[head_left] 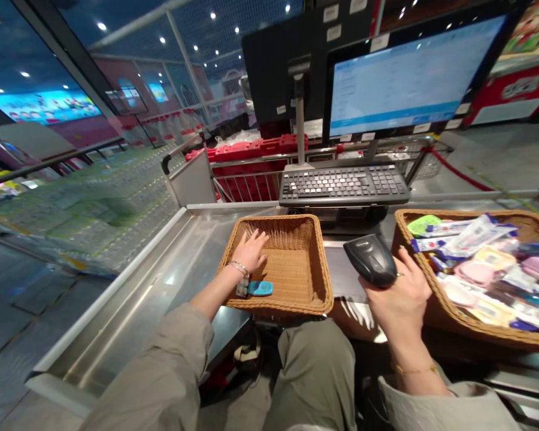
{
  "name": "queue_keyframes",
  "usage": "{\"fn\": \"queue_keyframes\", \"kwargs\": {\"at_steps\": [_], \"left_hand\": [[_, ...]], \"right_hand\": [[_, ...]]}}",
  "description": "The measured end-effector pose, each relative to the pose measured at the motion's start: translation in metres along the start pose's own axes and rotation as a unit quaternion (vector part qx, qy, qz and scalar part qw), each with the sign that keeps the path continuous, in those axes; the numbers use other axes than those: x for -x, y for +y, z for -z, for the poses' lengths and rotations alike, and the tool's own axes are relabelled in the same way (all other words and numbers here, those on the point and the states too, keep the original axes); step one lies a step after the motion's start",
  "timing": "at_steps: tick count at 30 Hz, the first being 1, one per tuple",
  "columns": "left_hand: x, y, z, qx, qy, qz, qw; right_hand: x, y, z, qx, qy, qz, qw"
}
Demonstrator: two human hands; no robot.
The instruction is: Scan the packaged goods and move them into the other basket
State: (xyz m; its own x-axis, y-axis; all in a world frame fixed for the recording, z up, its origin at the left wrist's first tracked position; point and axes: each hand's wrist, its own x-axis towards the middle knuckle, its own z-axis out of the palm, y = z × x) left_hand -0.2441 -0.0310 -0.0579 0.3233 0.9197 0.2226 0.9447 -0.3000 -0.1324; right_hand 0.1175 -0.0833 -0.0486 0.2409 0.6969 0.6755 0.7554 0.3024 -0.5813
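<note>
My left hand (249,252) is over the left side of a brown wicker basket (291,269), its fingers spread and nothing in them. Below that hand, on the basket's floor, lies a small blue item (260,288) in packaging, with a clear part partly hidden by my wrist. My right hand (397,293) is wrapped around a black barcode scanner (372,260), held up between the two baskets. Right of it stands a second wicker basket (415,239), filled with several packaged goods, among them pink cases (474,272) and long clear-and-blue packets (471,233).
A black keyboard (344,182) sits behind the basket, under a lit monitor (399,84). The steel counter (161,281) has a raised rim on its left. Stacked bottle packs (85,209) stand beyond it. Red crates (260,149) are behind a metal rail.
</note>
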Motion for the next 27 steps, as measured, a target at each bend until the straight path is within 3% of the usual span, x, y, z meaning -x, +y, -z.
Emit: {"fn": "queue_keyframes", "kwargs": {"at_steps": [4,8,10,16,23,27], "left_hand": [[0.004,-0.009,-0.01,-0.009,-0.116,-0.017,0.993],[0.009,0.0,-0.019,-0.006,-0.276,-0.048,0.96],[0.013,0.005,-0.022,-0.003,-0.326,-0.056,0.944],[0.011,0.015,-0.023,-0.005,-0.359,-0.057,0.932],[0.003,0.035,-0.022,-0.005,-0.45,-0.076,0.89],[0.005,0.041,-0.023,-0.017,-0.446,-0.109,0.888]], "right_hand": [[0.002,-0.002,-0.006,0.008,-0.018,0.009,1.0],[0.002,0.003,-0.009,0.017,-0.039,0.026,0.999],[0.002,0.006,-0.009,0.018,-0.048,0.036,0.998],[0.004,0.012,-0.009,0.019,-0.066,0.044,0.997],[0.007,0.015,-0.011,0.004,-0.071,0.035,0.997],[0.005,0.016,-0.01,-0.001,-0.07,0.035,0.997]]}}
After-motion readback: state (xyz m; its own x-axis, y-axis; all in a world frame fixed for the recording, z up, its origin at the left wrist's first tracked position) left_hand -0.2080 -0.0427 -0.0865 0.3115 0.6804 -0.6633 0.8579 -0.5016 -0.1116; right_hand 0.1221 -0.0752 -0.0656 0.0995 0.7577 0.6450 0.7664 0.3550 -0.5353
